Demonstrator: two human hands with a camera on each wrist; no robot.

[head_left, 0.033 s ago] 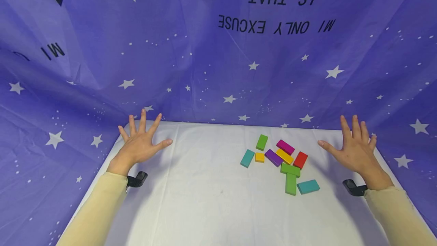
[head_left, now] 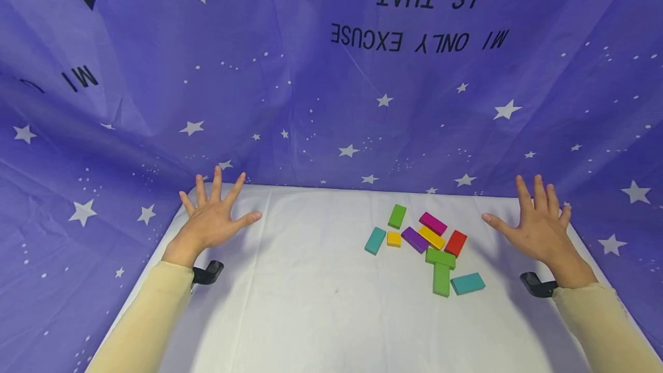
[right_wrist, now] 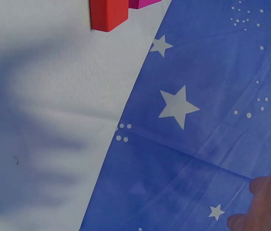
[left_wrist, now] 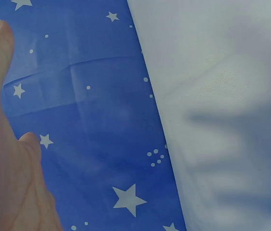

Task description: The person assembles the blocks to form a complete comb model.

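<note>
Several coloured blocks lie in a loose group right of the middle of the white table in the head view. They include a red block [head_left: 456,243], a purple block [head_left: 415,239], a magenta block [head_left: 433,223], a small yellow block [head_left: 393,239] and a teal block [head_left: 468,284]. Two green blocks meet in a T shape, the lower green block [head_left: 441,279] pointing toward me. My left hand [head_left: 209,220] hovers at the table's left side, fingers spread, holding nothing. On the right, my right hand [head_left: 541,232] is likewise spread and bare, nearest the red block.
A purple-blue cloth [head_left: 290,102] with stars and lettering rises behind the table and along both sides. The white tabletop [head_left: 300,281] stretches between the hands. Black wrist mounts [head_left: 208,272] sit by both sleeves.
</note>
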